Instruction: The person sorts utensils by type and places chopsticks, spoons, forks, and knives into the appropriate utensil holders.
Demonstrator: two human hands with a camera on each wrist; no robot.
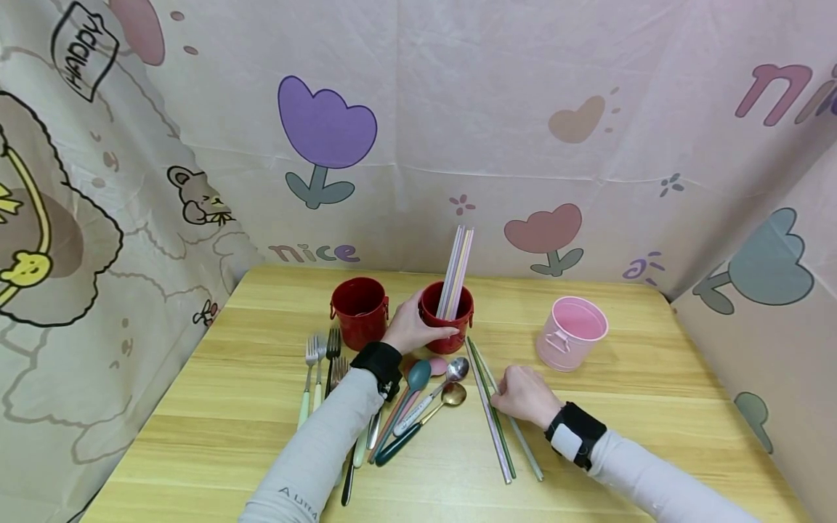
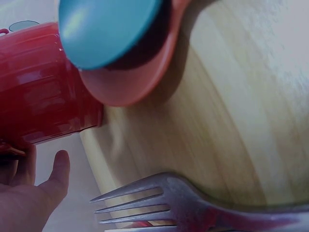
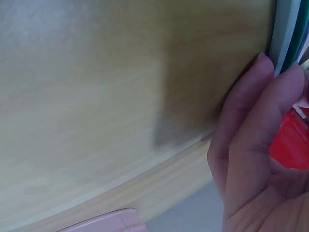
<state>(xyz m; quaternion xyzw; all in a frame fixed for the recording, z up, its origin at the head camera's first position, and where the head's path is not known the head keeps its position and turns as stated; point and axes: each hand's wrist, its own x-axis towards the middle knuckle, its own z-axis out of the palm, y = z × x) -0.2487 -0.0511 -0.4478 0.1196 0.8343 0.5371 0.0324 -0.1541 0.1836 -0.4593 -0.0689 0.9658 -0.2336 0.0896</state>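
Note:
My left hand (image 1: 418, 325) holds the side of a small red bucket (image 1: 450, 341), its thumb lying across the front. Several pale chopsticks (image 1: 455, 272) stand in that bucket, leaning slightly right. On the table to its right, my right hand (image 1: 528, 396) has curled fingers at a few loose chopsticks (image 1: 500, 428), one green, others pale. In the right wrist view, the fingertips (image 3: 263, 65) meet a pale chopstick (image 3: 286, 34) beside the green one; the thumb's contact is hidden. Below my left hand lie several spoons (image 1: 418, 375), with several forks (image 1: 319, 352) left of them, partly hidden by my forearm.
Another red bucket (image 1: 360, 314) stands left of the held one. A pink bucket (image 1: 561, 347) with a small handle is at the right. All rest on a wooden table (image 1: 216, 407), with a printed cloth (image 1: 418, 145) hanging behind and at both sides.

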